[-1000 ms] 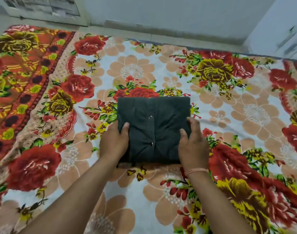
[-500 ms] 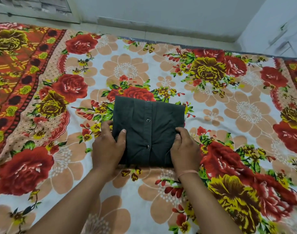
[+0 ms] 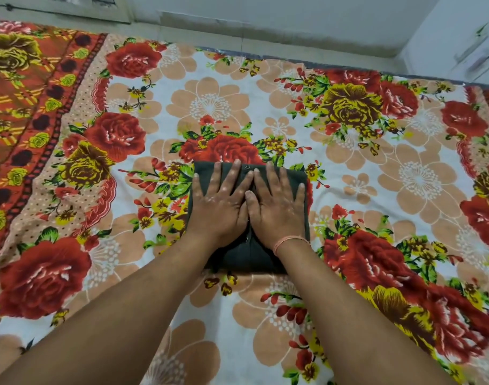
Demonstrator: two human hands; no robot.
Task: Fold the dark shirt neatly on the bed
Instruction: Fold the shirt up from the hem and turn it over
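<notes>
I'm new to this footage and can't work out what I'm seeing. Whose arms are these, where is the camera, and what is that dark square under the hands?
There is no machine here: a person wears one camera on the head, looking forward and down, so the two bare arms are their own. The left hand and the right hand lie flat, palms down, side by side on the dark shirt, which is folded into a compact rectangle with a button showing near its far edge. Neither hand grips anything; they rest open on the cloth. The shirt lies on a flowered bedsheet with red roses. A thin band circles the right wrist. Beyond the bed is a pale wall.
</notes>
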